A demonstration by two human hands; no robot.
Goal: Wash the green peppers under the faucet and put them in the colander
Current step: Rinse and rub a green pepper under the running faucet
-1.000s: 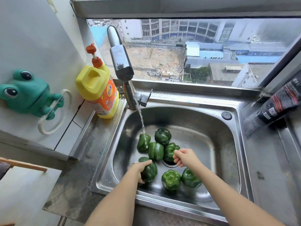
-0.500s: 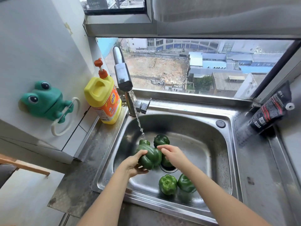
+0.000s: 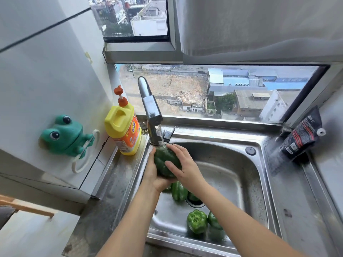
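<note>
1. One green pepper (image 3: 164,164) is being held up in both hands, and at least four more are being left in the sink (image 3: 230,175): one near pepper (image 3: 197,221) by the sink's front edge, a second pepper (image 3: 213,220) touching its right side, a third pepper (image 3: 179,191) beside the drain, and a fourth pepper (image 3: 193,197) partly hidden by the right forearm. A further green patch is being glimpsed under the left wrist, too hidden to be counted.
2. One faucet (image 3: 150,110) is being run at the sink's back left corner, its stream falling onto the top of the held pepper.
3. The held pepper is being cradled from below and from the left by the left hand (image 3: 152,175), palm up, fingers curled around it.
4. The right hand (image 3: 182,165) is being pressed flat against the pepper's right face, fingers spread, thumb lying across its front; the pepper is being grasped between both hands.
5. Both forearms are being stretched forward from the sink's front edge, converging at the pepper.
6. One yellow detergent bottle (image 3: 123,128) is being kept on the sink's left ledge, just beside the faucet.
</note>
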